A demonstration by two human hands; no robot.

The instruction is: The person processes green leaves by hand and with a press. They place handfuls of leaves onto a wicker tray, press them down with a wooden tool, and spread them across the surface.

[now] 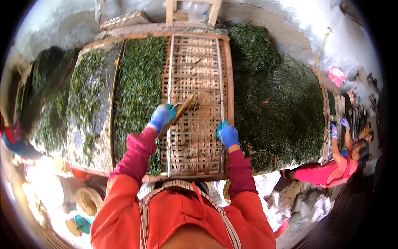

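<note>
In a blue glove, my left hand is closed around a long, flat strip of wood or bamboo, held slantwise over a woven slatted rack. My right hand, gloved too, has its fingers at the metal side rod of a ladder-like frame that lies on the rack. A few green scraps cling to the weave. A thick layer of chopped green leaves covers the rack left of the frame, beside my left hand.
More green leaves are heaped at the right and over a board at the left. A wooden stool stands behind. Co-workers are at the far right, another person at the left edge. Buckets and sacks lie below.
</note>
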